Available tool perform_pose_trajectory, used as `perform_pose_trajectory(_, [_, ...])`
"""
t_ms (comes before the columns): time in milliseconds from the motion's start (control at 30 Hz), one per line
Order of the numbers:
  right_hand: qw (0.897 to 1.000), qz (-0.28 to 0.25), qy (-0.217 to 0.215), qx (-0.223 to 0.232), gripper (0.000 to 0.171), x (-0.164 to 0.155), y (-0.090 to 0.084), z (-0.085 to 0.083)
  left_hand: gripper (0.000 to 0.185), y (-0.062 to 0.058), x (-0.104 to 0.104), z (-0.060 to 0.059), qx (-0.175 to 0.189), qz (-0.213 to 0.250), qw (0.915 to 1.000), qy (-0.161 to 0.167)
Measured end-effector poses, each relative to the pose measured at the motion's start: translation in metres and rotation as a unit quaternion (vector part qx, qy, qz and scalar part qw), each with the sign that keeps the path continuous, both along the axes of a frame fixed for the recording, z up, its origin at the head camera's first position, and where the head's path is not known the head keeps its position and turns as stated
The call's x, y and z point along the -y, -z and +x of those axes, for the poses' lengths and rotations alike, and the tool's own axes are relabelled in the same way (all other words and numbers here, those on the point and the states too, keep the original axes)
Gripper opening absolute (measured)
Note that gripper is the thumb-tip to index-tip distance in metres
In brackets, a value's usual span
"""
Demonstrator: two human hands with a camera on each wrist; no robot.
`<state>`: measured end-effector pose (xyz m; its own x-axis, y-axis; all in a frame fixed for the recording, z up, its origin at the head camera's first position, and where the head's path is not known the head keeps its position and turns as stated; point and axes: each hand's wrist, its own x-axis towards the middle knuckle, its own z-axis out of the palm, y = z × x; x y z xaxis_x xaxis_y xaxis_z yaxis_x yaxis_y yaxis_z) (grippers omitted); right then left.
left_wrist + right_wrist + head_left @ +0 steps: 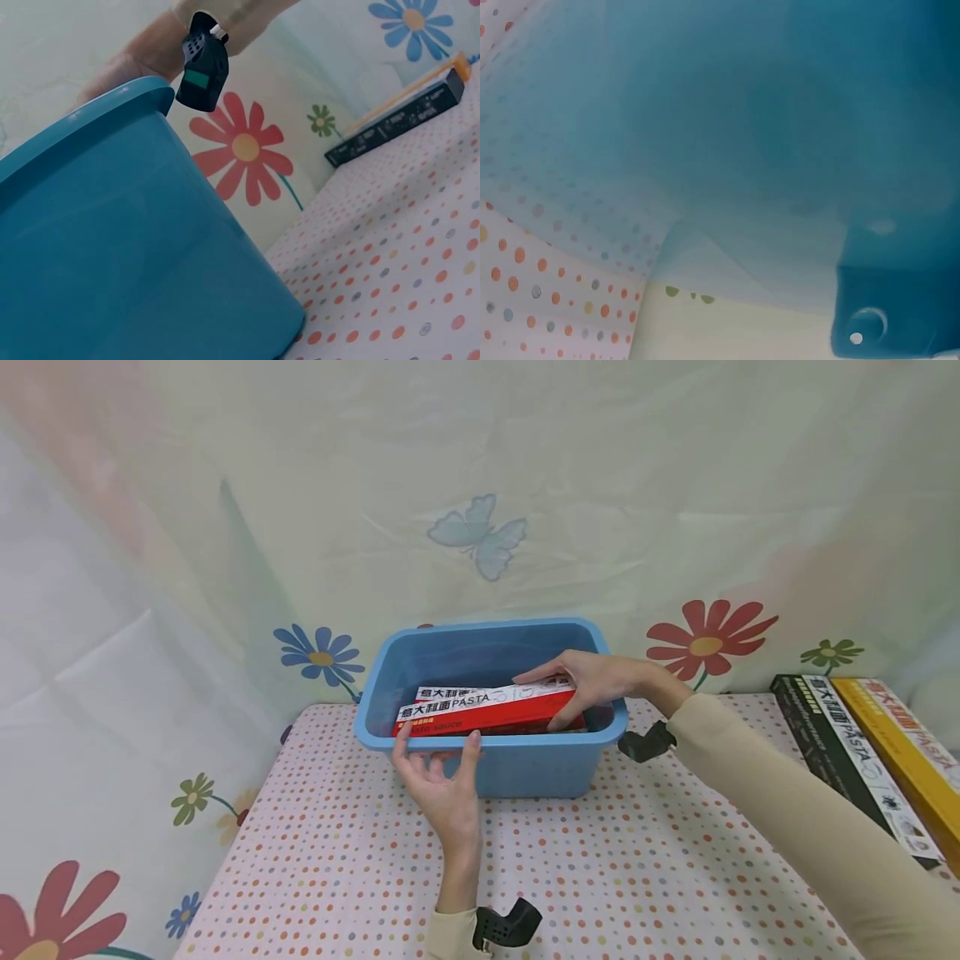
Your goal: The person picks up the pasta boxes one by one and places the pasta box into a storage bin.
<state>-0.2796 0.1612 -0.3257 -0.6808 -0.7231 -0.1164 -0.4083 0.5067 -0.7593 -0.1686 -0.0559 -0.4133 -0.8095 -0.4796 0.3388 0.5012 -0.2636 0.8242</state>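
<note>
A red and white pasta box (487, 711) lies slightly tilted inside a blue plastic bin (532, 768), its right end higher. My right hand (592, 683) reaches over the bin's right side and grips that box near its right end, thumb in front and fingers behind. At the front rim is my left hand (442, 785), palm up, with a fingertip at the box's left end and the thumb at the rim. Part of another white-labelled box (435, 692) shows behind the held one. The left wrist view shows mostly the bin's wall (135, 232); the right wrist view shows neither hand.
To the right on the dotted tablecloth (330, 860) lie a black and white pasta box (855, 760) and a yellow one (900, 752), side by side. Behind the bin hangs a pale curtain (600, 527) with flowers and a butterfly.
</note>
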Motion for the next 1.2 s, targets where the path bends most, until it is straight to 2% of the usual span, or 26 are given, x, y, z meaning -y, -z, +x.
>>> perform_pose_trajectory(100, [0.999, -0.044, 0.003, 0.016, 0.072, 0.000, 0.002, 0.001, 0.082, 0.001, 0.000, 0.000, 0.005, -0.004, 1.0000, -0.003])
perform_pose_trajectory(200, [0.995, -0.096, 0.027, 0.028, 0.070, -0.006, 0.004, 0.005, 0.081, 0.003, -0.001, 0.001, 0.012, -0.005, 0.9999, -0.003])
perform_pose_trajectory(367, [0.984, -0.157, 0.076, 0.018, 0.068, -0.027, 0.008, 0.024, 0.081, 0.005, -0.003, 0.002, 0.018, -0.002, 0.9998, -0.002])
perform_pose_trajectory(500, [0.977, -0.169, 0.124, -0.034, 0.065, -0.054, 0.011, 0.054, 0.081, 0.005, -0.005, 0.003, 0.020, -0.002, 0.9998, 0.001])
perform_pose_trajectory(600, [0.969, -0.159, 0.176, -0.076, 0.062, -0.076, 0.016, 0.085, 0.082, 0.005, -0.006, 0.003, 0.021, 0.001, 0.9998, 0.005])
perform_pose_trajectory(700, [0.960, -0.138, 0.218, -0.104, 0.058, -0.099, 0.029, 0.119, 0.081, 0.003, -0.005, 0.005, 0.019, 0.003, 0.9998, 0.005])
perform_pose_trajectory(800, [0.951, -0.105, 0.264, -0.125, 0.057, -0.125, 0.049, 0.150, 0.081, 0.002, -0.003, 0.005, 0.009, 0.003, 0.9999, 0.004])
perform_pose_trajectory(867, [0.938, -0.081, 0.307, -0.139, 0.057, -0.146, 0.065, 0.165, 0.081, 0.001, -0.002, 0.005, 0.003, 0.002, 1.0000, 0.004])
perform_pose_trajectory(900, [0.931, -0.067, 0.333, -0.132, 0.058, -0.157, 0.073, 0.171, 0.080, 0.001, -0.001, 0.004, 0.001, 0.001, 1.0000, 0.004])
perform_pose_trajectory(1033, [0.893, -0.031, 0.439, -0.095, 0.065, -0.199, 0.098, 0.192, 0.079, 0.001, 0.000, 0.003, -0.003, 0.002, 1.0000, 0.006])
perform_pose_trajectory(1200, [0.849, -0.055, 0.522, -0.061, 0.068, -0.246, 0.131, 0.208, 0.080, -0.002, -0.001, 0.003, -0.004, -0.001, 1.0000, 0.005])
